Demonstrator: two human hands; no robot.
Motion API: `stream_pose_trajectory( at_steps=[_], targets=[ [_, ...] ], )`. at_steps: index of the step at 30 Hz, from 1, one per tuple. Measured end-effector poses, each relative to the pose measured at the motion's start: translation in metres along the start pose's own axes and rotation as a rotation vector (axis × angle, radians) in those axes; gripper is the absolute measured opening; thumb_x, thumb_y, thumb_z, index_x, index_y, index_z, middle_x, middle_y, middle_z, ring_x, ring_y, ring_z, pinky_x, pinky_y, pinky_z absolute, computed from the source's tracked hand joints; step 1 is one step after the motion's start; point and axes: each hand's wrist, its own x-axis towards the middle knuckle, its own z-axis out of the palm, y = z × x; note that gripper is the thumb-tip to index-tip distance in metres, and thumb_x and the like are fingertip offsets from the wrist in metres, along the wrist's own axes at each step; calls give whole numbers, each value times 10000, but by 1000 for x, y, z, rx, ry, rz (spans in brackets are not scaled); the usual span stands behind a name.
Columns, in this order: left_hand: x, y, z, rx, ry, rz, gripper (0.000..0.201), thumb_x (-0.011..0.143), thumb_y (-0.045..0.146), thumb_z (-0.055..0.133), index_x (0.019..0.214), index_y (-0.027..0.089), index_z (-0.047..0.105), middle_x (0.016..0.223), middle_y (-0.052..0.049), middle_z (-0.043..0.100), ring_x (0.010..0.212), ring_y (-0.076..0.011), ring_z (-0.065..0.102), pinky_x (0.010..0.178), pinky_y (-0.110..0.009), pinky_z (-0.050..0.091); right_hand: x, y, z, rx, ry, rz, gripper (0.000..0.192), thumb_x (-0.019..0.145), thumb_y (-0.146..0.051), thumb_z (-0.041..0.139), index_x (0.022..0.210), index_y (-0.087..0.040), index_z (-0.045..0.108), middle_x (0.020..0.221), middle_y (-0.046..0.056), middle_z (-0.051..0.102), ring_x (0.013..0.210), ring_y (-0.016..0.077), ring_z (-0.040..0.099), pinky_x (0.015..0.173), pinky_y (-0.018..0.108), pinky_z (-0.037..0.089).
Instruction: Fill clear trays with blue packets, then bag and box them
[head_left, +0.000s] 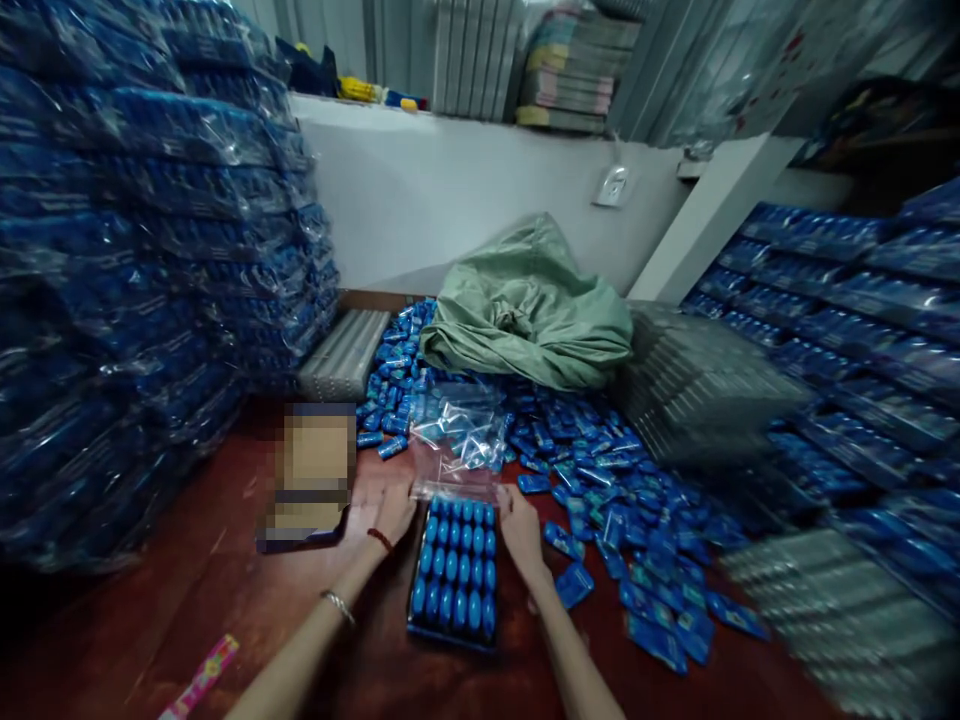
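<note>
A clear plastic bag (457, 440) lies in front of me, its near edge stretched between my hands. My left hand (394, 512), with a red bracelet and a silver bangle on its wrist, is closed on the left corner of that edge. At the right corner, my right hand (519, 518) has its fingers pinched on the plastic. Between my forearms a dark tray (452, 640) holds rows of shiny blue oval pieces (454, 565). Its far end is right at the bag's near edge.
Small blue packets (600, 490) are heaped behind and to the right, with a green cloth sack (529, 310) on top. Wrapped blue stacks (210, 200) rise at left. Clear plastic trays (697, 380) stand at right. A blurred-out item (315, 470) and a pink strip (202, 680) lie at left.
</note>
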Motion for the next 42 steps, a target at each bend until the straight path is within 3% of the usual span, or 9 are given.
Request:
stream_pose_trajectory(
  at_steps=[3,6,11,15,20,23,28,37,42],
  targets=[
    [-11,-11,29,-75,-48,2,238,840,210,364,651,181,506,690,-63,621,676,-177,585,675,-287,461,-22,20,27,77,38,55,373,890,-361,291,794,-181,603,726,80,643,692,208,595,624,281,398],
    [-26,-16,38,-143,-43,-18,284,866,280,313,682,186,508,721,-74,623,690,-190,584,697,-329,480,-43,23,37,157,83,75,398,894,-401,255,825,-193,587,824,78,646,779,200,590,698,290,426],
    [-77,-22,31,-243,-42,-73,376,897,408,275,816,182,565,858,-84,649,812,-212,597,791,-376,483,-88,22,38,387,56,143,396,909,-496,291,750,-211,514,699,2,568,682,162,525,665,263,412],
    [-105,-23,11,-431,-59,-217,415,891,470,303,799,169,574,806,-74,650,792,-217,601,759,-360,489,-105,13,32,498,31,161,339,909,-462,324,766,-205,492,669,-30,515,640,135,477,619,235,380],
    [-97,-31,-5,-558,-88,-258,322,814,435,441,852,157,599,877,-67,662,895,-225,598,857,-366,461,-99,1,26,479,3,110,203,839,-301,369,849,-191,540,714,-15,577,664,144,503,627,238,382],
    [-92,-35,-7,-614,-153,-290,330,774,448,485,809,147,615,784,-53,665,814,-221,609,784,-351,486,-94,-3,24,501,-17,105,204,791,-258,371,849,-190,554,699,-12,588,668,153,522,631,243,398],
    [-94,-29,-3,-690,-147,-334,408,759,487,489,920,132,609,876,-63,676,857,-212,611,786,-329,490,-86,-2,26,443,-87,193,217,787,-281,364,831,-201,560,668,6,600,623,170,547,617,266,423],
    [-105,-37,15,-622,-126,-408,367,689,510,550,752,149,563,664,-15,608,660,-165,567,640,-287,476,-77,17,26,374,-202,188,265,788,-405,401,756,-195,561,727,38,638,695,183,582,663,283,446],
    [-115,-39,2,-488,-111,-379,280,710,387,557,875,161,563,759,-32,619,732,-184,574,714,-311,462,-102,17,15,361,-229,199,253,803,-381,420,897,-186,552,728,41,637,646,185,587,616,287,439]
  ],
)
